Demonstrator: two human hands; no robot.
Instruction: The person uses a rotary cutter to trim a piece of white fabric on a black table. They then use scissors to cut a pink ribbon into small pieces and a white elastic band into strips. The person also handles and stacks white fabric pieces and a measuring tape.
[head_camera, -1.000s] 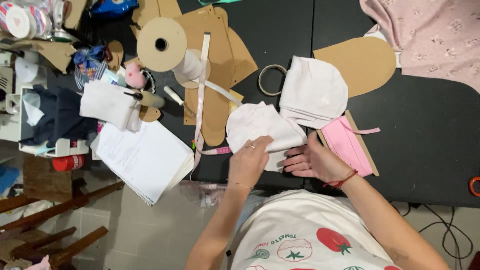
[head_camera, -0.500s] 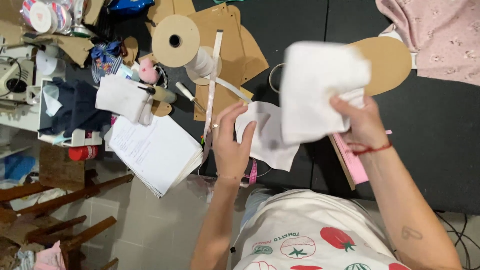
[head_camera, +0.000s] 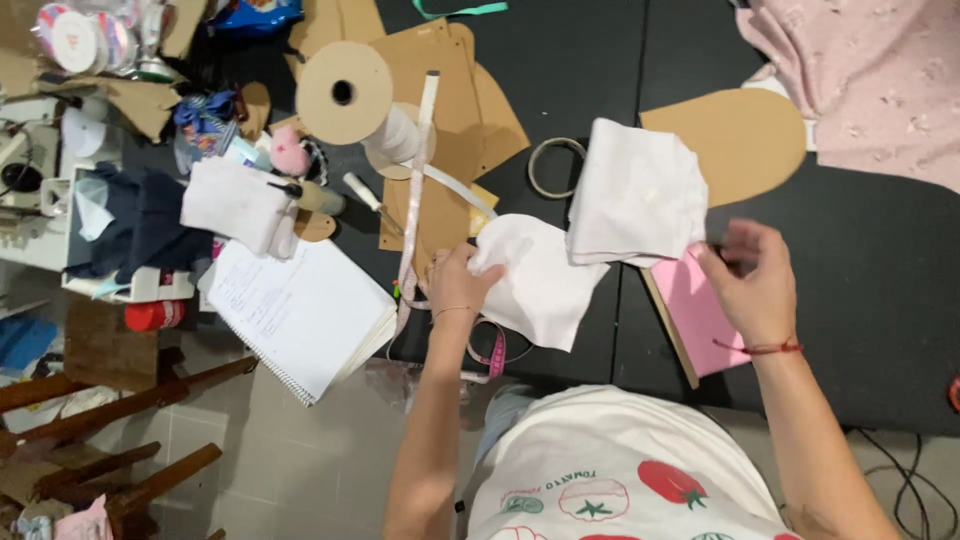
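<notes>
A: Folded white stack (head_camera: 636, 195) back down on the black table (head_camera: 870, 270) now, no longer up in the air like half a second ago. Right hand (head_camera: 755, 285) let go, fingers loose and holding nothing, hovering by the pink card (head_camera: 693, 315).

B: Yep. Left hand (head_camera: 458, 283) pinching the edge of the single white cloth (head_camera: 535, 280), lying flat just below-left of the stack, corner tucked under it.

A: Crowded though. Measuring tape (head_camera: 415, 190) right beside that hand, open notebook (head_camera: 300, 315) further left, cardboard spool (head_camera: 345, 92) and tape ring (head_camera: 556, 167) up top.

B: Brown cardboard pattern (head_camera: 745, 140) behind the stack too.
</notes>
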